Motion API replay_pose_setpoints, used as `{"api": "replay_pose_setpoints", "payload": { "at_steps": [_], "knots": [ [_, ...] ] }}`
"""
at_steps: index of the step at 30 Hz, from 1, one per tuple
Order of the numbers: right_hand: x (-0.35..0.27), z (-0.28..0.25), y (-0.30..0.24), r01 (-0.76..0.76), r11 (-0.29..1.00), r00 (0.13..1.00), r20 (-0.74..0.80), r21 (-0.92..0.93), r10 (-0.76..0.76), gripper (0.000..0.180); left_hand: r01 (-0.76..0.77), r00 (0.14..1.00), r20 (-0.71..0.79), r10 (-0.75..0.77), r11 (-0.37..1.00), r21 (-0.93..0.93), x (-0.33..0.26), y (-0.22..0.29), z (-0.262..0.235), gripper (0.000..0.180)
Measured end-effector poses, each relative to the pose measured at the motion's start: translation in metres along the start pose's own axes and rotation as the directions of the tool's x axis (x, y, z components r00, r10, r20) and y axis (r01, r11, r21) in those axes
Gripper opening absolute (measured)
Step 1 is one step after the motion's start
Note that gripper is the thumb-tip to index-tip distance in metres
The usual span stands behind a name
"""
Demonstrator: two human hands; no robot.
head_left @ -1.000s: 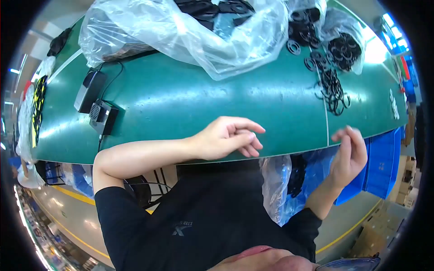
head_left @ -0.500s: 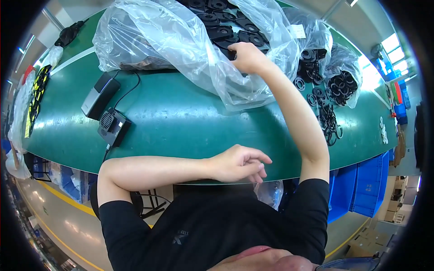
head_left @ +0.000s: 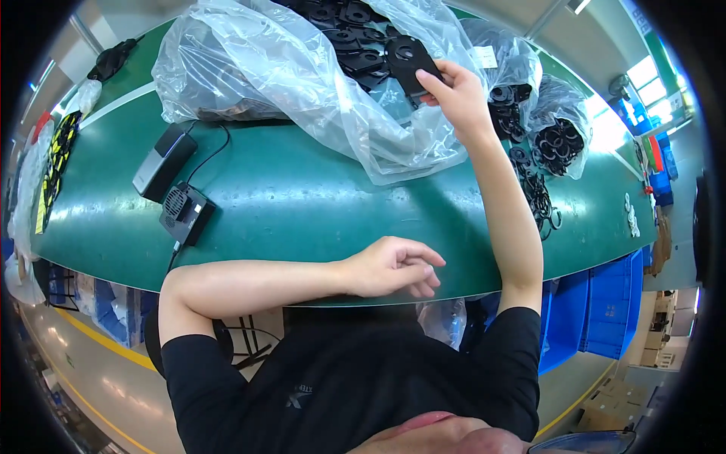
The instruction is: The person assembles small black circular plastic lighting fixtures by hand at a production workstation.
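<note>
Between thumb and fingers, my right hand [head_left: 459,97] grips a flat black plastic part [head_left: 410,60] with a round opening at its far end. It is raised over the mouth of a large clear plastic bag [head_left: 302,91]. Inside that bag lie many similar black parts [head_left: 355,45], partly overlapping. My left hand [head_left: 393,267] rests near the front edge of the green table [head_left: 318,204], its fingers loosely curled but apart, with nothing in it.
Two grey-and-black box-shaped devices [head_left: 187,214] with a cable stand at the left. Smaller clear bags [head_left: 560,136] of black rings and loose black rings [head_left: 541,200] lie on the right. White pieces [head_left: 631,216] sit near the right edge. Blue bins [head_left: 605,303] stand below the table.
My right hand has lifted out of the big bag with a flat black part in its grip. The left hand has stayed nearly in place.
</note>
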State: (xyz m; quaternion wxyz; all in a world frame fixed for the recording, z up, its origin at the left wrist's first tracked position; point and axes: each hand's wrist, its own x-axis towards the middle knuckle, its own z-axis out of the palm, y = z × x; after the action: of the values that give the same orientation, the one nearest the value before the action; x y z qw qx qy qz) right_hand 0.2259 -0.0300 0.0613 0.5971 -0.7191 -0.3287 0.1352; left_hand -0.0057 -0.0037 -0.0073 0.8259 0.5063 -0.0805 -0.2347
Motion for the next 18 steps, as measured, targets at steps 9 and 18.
{"api": "replay_pose_setpoints", "payload": {
  "at_steps": [9,18],
  "knots": [
    [-0.152,-0.039,-0.017,-0.234,0.959,0.963,0.176,0.160,0.206,0.023,-0.285,0.850,-0.489,0.195,0.951,-0.116,0.008,0.007,-0.008,0.028],
    [-0.211,-0.039,0.003,-0.403,0.895,0.898,0.272,0.191,0.346,0.023,-0.147,0.892,-0.430,0.136,0.989,0.007,0.008,0.009,-0.010,0.016]
  ]
}}
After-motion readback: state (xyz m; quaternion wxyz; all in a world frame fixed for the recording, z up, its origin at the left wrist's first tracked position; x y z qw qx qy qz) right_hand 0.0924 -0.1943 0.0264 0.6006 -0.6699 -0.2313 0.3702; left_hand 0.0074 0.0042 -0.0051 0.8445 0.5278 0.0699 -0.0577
